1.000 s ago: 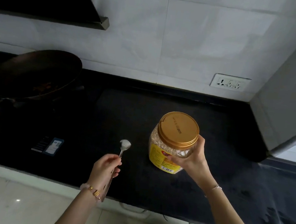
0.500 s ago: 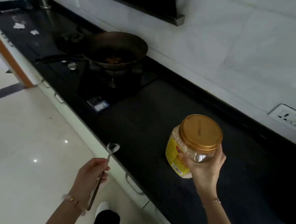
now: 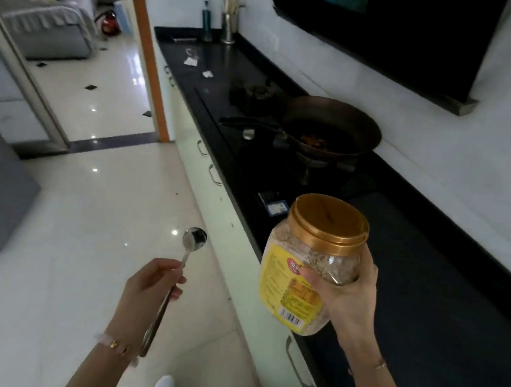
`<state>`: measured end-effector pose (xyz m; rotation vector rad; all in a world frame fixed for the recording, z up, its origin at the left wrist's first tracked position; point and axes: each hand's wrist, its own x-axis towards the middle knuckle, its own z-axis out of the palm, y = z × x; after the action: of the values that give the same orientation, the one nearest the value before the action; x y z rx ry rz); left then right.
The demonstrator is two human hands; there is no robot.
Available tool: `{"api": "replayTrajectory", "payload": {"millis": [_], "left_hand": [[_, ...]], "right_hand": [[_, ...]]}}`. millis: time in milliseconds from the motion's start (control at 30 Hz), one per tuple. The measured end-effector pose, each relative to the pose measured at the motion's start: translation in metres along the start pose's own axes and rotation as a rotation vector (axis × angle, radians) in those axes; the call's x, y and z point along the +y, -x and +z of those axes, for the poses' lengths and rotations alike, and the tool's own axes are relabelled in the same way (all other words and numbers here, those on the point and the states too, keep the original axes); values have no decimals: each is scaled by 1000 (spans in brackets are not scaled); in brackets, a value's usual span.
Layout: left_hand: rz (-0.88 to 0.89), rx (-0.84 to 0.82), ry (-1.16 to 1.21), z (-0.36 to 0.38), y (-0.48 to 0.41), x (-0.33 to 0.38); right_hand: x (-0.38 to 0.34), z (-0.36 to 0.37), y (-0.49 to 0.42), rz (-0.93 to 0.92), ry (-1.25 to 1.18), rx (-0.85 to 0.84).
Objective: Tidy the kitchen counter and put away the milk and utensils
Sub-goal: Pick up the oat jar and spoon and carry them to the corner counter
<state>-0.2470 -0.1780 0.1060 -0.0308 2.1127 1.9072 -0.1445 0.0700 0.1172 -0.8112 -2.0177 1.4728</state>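
Note:
My right hand [image 3: 350, 301] grips a clear plastic jar [image 3: 310, 262] with a gold lid and yellow label, filled with pale powder or grains. The jar is lifted off the black counter [image 3: 425, 305] and hangs over its front edge. My left hand [image 3: 149, 289] holds a long metal spoon [image 3: 194, 239] by the handle, bowl up, out over the white floor to the left of the counter.
A dark wok [image 3: 333, 129] with food sits on the stove. A steel utensil holder [image 3: 229, 23] and a bottle [image 3: 206, 21] stand at the counter's far end, with small white scraps [image 3: 207, 74] nearby. Cabinet handles line the front. A doorway [image 3: 142, 55] opens at left.
The view has swung left along the counter. The jar has come up off the counter and toward its edge; the spoon has moved out over the floor.

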Motion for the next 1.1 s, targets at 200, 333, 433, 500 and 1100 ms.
{"api": "replayTrajectory", "payload": {"millis": [200,333,433,500,1100], "left_hand": [[38,174,35,-99,-55,5],[45,223,38,-157,-94,10],[39,251,42,-192,-121,14],[29,281,50,-213,-138,16],[-182,441,136,-294,-426,25]], "right_hand": [[-32,124,-23,-65,-21,-89],[-47,201,-27,-80,-24,-158],[-51,247,-34,-63,-21,-213],[-51,274,-43,-40,-33,-244],[-81,528,-269,0,-53,-382]]}}
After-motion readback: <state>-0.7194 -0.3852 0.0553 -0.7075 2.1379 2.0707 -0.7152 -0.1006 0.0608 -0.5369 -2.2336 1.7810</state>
